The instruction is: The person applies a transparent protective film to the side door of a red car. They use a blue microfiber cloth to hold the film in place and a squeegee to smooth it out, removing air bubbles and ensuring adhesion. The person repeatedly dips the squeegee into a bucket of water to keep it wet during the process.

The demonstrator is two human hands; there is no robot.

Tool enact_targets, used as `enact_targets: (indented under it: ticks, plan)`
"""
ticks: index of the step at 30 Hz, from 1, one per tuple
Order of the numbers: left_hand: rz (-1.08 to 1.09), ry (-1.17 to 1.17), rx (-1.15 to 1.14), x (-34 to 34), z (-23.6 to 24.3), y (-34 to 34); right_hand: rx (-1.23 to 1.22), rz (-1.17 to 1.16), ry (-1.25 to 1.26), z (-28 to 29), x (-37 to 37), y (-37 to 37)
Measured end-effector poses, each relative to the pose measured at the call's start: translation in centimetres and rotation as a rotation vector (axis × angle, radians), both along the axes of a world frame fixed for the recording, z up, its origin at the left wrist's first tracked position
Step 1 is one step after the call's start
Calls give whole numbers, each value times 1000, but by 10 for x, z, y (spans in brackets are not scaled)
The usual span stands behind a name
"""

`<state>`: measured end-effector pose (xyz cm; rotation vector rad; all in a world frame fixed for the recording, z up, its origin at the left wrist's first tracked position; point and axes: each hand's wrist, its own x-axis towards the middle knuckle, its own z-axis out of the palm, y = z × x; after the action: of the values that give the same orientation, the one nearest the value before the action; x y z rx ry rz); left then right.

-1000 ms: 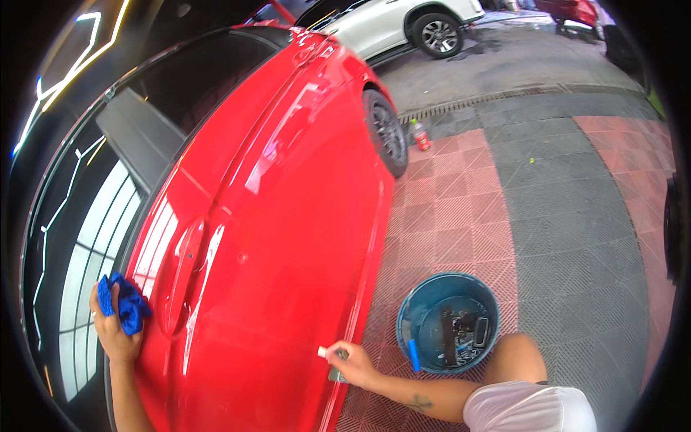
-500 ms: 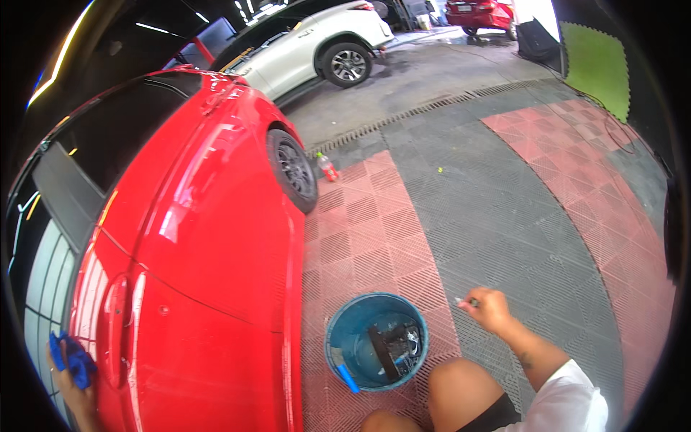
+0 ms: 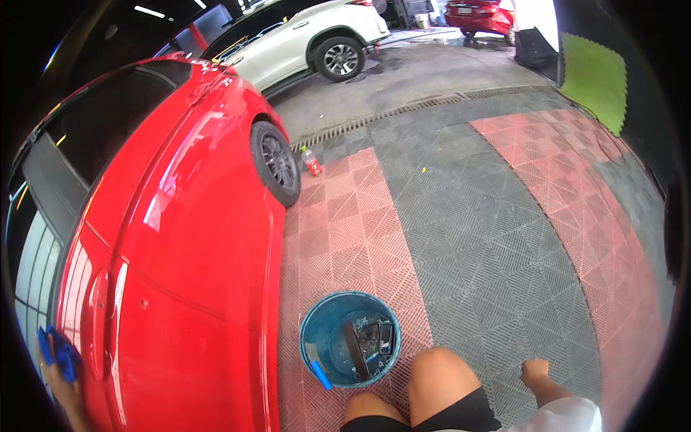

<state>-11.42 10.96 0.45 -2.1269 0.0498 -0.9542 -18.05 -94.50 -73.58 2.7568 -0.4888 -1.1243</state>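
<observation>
fingers of left hand (image 3: 57,383): gripping blue cloth (image 3: 66,356) | right hand (image 3: 535,371): fingers curled tight, any contents hidden

Car door (image 3: 194,338) between cloth (image 3: 66,355) and bucket (image 3: 314,335), bottle (image 3: 312,164) beyond, beside the wheel (image 3: 276,164).

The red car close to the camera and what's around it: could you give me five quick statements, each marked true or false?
1. The left hand holds a blue cloth. True.
2. The bucket stands on top of the near red car. False: it stands on the reddish floor tiles beside the car.
3. A bottle with a green cap is near the car's visible wheel. True.
4. The right hand touches the car door. False: it is over the grey floor tiles, apart from the car.
5. The vehicle with its wheel showing just beyond the near red car is white. True.
</observation>
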Motion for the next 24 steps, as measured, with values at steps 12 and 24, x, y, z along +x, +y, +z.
enact_targets:
  ticks: [12,24]
  plan:
    - [40,-42,-65,16,-4,-70,147,27,-681,36,175,9]
    - [142,-199,-10,26,-22,-89,1122,1161,-822,223,352,373]
